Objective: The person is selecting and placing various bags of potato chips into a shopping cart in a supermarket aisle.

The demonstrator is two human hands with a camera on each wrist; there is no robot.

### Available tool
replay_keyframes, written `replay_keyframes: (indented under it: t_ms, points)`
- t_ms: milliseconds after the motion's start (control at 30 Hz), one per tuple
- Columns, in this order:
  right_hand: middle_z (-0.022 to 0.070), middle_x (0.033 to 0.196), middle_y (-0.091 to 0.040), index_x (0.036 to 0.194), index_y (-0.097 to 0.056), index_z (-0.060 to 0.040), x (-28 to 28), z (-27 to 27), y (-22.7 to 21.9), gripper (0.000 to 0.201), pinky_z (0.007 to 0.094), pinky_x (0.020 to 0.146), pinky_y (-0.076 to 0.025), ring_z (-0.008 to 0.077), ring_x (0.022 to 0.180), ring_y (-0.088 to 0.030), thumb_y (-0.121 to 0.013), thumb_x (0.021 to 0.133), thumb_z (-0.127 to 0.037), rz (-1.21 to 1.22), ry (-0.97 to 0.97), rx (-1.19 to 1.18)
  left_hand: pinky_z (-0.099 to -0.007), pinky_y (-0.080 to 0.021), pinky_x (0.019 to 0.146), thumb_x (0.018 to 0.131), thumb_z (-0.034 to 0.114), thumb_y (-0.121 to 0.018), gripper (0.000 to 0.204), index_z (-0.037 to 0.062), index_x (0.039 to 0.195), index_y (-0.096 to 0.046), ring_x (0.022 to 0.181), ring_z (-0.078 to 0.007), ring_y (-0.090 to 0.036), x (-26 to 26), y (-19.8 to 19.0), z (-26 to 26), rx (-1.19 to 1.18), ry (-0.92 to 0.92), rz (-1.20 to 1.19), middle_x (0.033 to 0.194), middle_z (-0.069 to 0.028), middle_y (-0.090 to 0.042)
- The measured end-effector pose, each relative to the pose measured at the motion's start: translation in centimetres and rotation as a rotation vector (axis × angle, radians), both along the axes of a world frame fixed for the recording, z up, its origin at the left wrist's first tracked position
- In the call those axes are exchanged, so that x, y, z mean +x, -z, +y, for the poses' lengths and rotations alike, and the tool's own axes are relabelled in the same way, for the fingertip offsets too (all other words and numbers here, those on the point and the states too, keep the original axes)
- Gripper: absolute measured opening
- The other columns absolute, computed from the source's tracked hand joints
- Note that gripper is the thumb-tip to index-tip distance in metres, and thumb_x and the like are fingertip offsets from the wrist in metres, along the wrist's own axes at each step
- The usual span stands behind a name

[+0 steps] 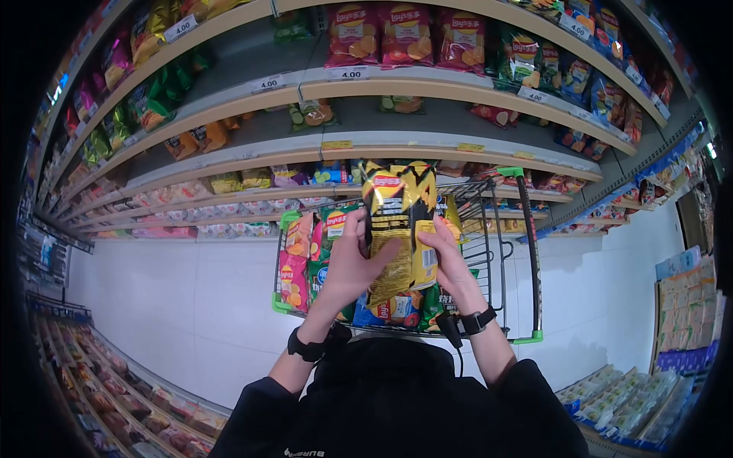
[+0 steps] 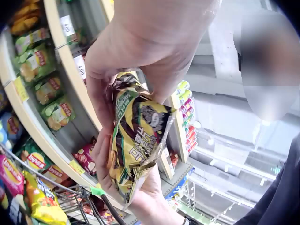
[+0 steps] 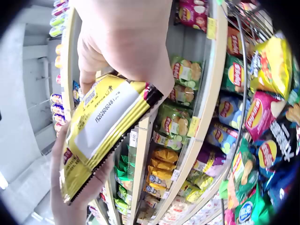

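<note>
Both hands hold one yellow and black chip bag [image 1: 398, 229] upright above the shopping cart [image 1: 527, 252], its back side facing the person: the left hand [image 1: 350, 263] wraps its fingers round the left edge and the right hand [image 1: 447, 256] pinches the right edge. The step in hand looks like checking the bag over the cart. The next move probably calls for lowering it among the chip bags [image 1: 305, 252] already in the cart, then loosening both grips.

Head cam overhead; wrist cams close-up.

both arms raised, left hand [image 1: 353, 263] and right hand [image 1: 450, 263] gripping, fingers curled.
</note>
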State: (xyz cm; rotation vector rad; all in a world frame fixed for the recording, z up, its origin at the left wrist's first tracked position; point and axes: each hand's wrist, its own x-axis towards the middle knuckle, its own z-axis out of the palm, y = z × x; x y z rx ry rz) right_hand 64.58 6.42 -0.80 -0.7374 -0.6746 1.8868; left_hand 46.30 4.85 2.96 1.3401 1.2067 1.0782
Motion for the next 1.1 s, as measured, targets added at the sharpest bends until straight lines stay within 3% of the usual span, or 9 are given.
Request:
replay_keyframes:
  t_ms: [167, 233, 367, 533, 700, 833, 867, 900, 1100]
  points:
    - [0.0072, 0.127, -0.056, 0.136, -0.039, -0.004, -0.1, 0.1, -3.0, 0.048, 0.028, 0.099, -0.041, 0.0134, 0.118, -0.053, -0.061, 0.093, -0.009, -0.284, -0.029, 0.26, -0.0294, -0.044, 0.095, 0.091, 0.013, -0.059, 0.031, 0.0033, 0.12, -0.052, 0.106, -0.0153, -0.06, -2.5, 3.2, 0.6, -0.431, -0.007, -0.644, 0.11, -0.0084, -0.066]
    - [0.007, 0.126, -0.056, 0.139, -0.039, -0.0059, -0.8, -0.3, -4.2, 0.058, 0.0273, 0.091, -0.047, 0.0127, 0.114, -0.055, -0.068, 0.089, -0.01, -0.45, -0.071, 0.374, -0.0317, -0.045, 0.095, 0.092, 0.017, -0.055, 0.031, 0.0015, 0.119, -0.054, 0.106, -0.0181, -0.061, -3.8, 5.4, 0.9, -0.554, 0.03, -0.921, 0.112, -0.0098, -0.065]
    - [0.0096, 0.126, -0.056, 0.141, -0.039, -0.0083, -2.3, -1.2, -6.1, 0.071, 0.0248, 0.074, -0.053, 0.0141, 0.109, -0.057, -0.076, 0.081, -0.012, -0.667, -0.098, 0.474, -0.0346, -0.047, 0.095, 0.091, 0.022, -0.05, 0.04, -0.0032, 0.121, -0.054, 0.104, -0.022, -0.062, -4.4, 6.5, 0.5, -0.47, 0.006, -1.064, 0.115, -0.0135, -0.065]
    - [0.012, 0.123, -0.057, 0.136, -0.043, -0.0071, -2.0, -0.5, -3.9, 0.062, 0.0266, 0.075, -0.054, 0.0142, 0.109, -0.058, -0.074, 0.082, -0.008, -0.661, 0.034, 0.467, -0.0344, -0.05, 0.09, 0.091, 0.014, -0.053, 0.032, 0.0016, 0.12, -0.052, 0.101, -0.0207, -0.063, -4.5, 6.2, 1.2, -0.391, -0.124, -0.954, 0.113, -0.0115, -0.064]
    - [0.0154, 0.124, -0.057, 0.133, -0.045, -0.007, -1.7, -1.1, -3.4, 0.057, 0.034, 0.085, -0.052, 0.0259, 0.111, -0.059, -0.072, 0.082, -0.01, -1.11, 0.148, 0.863, -0.0242, -0.051, 0.081, 0.084, 0.003, -0.069, 0.037, -0.0001, 0.116, -0.05, 0.1, -0.0132, -0.062, -4.0, 5.4, 1.7, -0.008, -0.263, -0.292, 0.108, -0.0094, -0.064]
    - [0.0164, 0.128, -0.055, 0.135, -0.042, -0.003, -4.2, -2.6, -1.7, 0.066, 0.0347, 0.091, -0.049, 0.0269, 0.113, -0.058, -0.077, 0.081, -0.018, -1.004, 0.175, 0.643, -0.019, -0.051, 0.071, 0.087, 0.007, -0.069, 0.033, 0.0021, 0.117, -0.056, 0.082, -0.007, -0.061, -2.0, 3.8, 0.6, 0.139, -0.217, 0.113, 0.1, -0.0047, -0.066]
    - [0.0135, 0.124, -0.058, 0.133, -0.041, -0.002, -4.2, -2.7, -1.7, 0.069, 0.0331, 0.091, -0.048, 0.0207, 0.111, -0.059, -0.08, 0.078, -0.019, -0.709, 0.099, 0.474, -0.019, -0.051, 0.07, 0.088, 0.007, -0.067, 0.03, 0.0024, 0.116, -0.058, 0.081, -0.0065, -0.06, -2.1, 4.3, 0.6, 0.069, -0.124, -0.067, 0.1, -0.0046, -0.066]
    - [0.0121, 0.122, -0.059, 0.132, -0.042, -0.0023, -4.0, -2.5, -1.2, 0.068, 0.0324, 0.091, -0.048, 0.019, 0.11, -0.059, -0.081, 0.078, -0.018, -0.707, 0.07, 0.404, -0.019, -0.05, 0.068, 0.09, 0.006, -0.065, 0.027, 0.0026, 0.116, -0.06, 0.08, -0.0059, -0.059, -2.2, 4.9, 0.5, -0.004, -0.03, -0.246, 0.099, -0.0045, -0.066]
    - [0.0089, 0.118, -0.06, 0.128, -0.045, -0.0015, -1.7, -1.3, 3.6, 0.061, 0.0298, 0.097, -0.042, 0.0144, 0.11, -0.055, -0.079, 0.078, -0.013, -0.605, 0.021, 0.061, -0.0198, -0.05, 0.067, 0.086, 0.003, -0.068, 0.032, 0.0015, 0.116, -0.058, 0.081, -0.0088, -0.062, -1.4, 7.3, 0.3, 0.109, -0.13, 0.0, 0.104, -0.0065, -0.061]
